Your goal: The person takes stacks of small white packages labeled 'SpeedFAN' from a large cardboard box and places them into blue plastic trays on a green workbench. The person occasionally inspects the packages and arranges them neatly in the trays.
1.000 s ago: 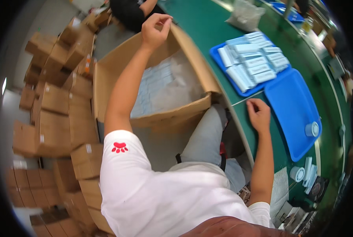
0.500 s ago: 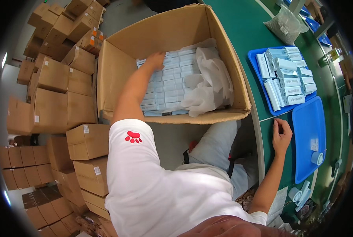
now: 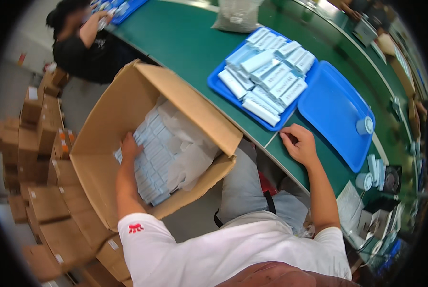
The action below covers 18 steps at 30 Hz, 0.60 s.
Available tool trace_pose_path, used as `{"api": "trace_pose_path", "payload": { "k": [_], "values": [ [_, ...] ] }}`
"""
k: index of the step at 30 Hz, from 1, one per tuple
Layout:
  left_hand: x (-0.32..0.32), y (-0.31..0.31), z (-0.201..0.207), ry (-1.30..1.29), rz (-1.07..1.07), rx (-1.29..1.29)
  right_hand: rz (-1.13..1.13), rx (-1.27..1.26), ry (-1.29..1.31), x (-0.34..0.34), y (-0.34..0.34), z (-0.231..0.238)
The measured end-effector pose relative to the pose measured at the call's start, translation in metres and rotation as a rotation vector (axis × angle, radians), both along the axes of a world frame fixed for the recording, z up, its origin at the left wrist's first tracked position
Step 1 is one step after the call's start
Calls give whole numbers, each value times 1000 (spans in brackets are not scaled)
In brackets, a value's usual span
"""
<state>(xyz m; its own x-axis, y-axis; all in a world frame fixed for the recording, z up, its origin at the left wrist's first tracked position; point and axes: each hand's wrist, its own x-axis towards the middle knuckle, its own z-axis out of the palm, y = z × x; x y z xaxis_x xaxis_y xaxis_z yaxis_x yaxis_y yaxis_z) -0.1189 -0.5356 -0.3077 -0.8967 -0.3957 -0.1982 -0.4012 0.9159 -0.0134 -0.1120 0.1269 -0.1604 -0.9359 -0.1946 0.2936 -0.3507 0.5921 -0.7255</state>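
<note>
Inside the large open carton (image 3: 104,115), my left hand (image 3: 130,147) touches the rows of slim light-blue and white boxes (image 3: 152,155) by the left wall. Its fingertips are partly hidden, so its grip is unclear. Crumpled white foam sheeting (image 3: 187,165) covers the right side of these rows. My right hand (image 3: 300,144) rests at the edge of the green table, its fingers loosely curled in with nothing seen in them. Just beyond it lies a blue tray (image 3: 216,82) heaped with similar small boxes (image 3: 266,71).
Right of the full tray is another blue tray (image 3: 331,103) with a roll of tape (image 3: 365,125) on it. A clear bag of grey stuff (image 3: 237,14) stands at the back. Stacked cartons (image 3: 56,205) crowd the left. Another person (image 3: 82,48) works at the far left.
The view has swung to the right, so the carton and trays sit further left and turned. My left hand is still in the carton; the right remains at the table edge.
</note>
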Motion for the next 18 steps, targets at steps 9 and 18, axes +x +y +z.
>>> {"api": "trace_pose_path", "payload": {
  "k": [9, 18],
  "values": [
    [15, -9, 44, 111, -88, 158, 59, -88, 8, 2, 5, -3],
    [22, 4, 97, 170, 18, 56, 69, -106, 20, 1, 8, -5]
  ]
}}
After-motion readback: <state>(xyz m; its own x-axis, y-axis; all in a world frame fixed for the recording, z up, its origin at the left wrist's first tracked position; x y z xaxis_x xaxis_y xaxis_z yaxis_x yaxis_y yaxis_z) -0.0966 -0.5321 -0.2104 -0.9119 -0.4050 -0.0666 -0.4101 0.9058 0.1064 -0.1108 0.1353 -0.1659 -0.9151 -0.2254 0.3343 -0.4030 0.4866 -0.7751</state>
